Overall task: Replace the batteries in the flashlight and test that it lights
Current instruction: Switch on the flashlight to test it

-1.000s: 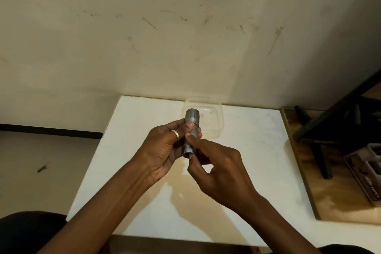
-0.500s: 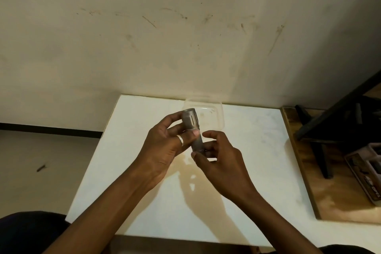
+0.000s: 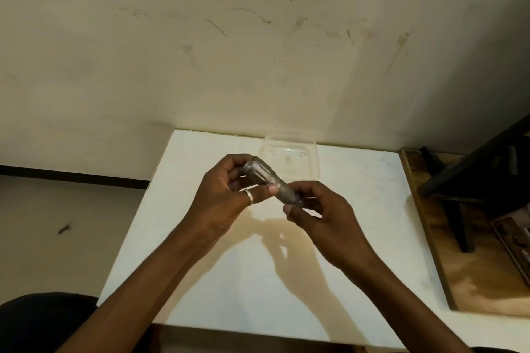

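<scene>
A small grey metal flashlight (image 3: 269,180) is held in the air above the white table (image 3: 200,266), tilted with its wide head up and to the left. My left hand (image 3: 226,203), with a ring on one finger, grips the head end. My right hand (image 3: 318,212) pinches the narrow tail end between thumb and fingers. The tail tip is hidden behind my right fingers. No loose batteries are in sight.
A clear plastic container (image 3: 289,157) sits at the table's far edge against the wall. To the right lies a wooden board (image 3: 459,266) with a dark stand (image 3: 459,189) and a box (image 3: 516,246) on it. Floor lies left of the table.
The flashlight has tipped from nearly upright to a slant, head to the left. My right hand has moved right and now pinches the tail end.
</scene>
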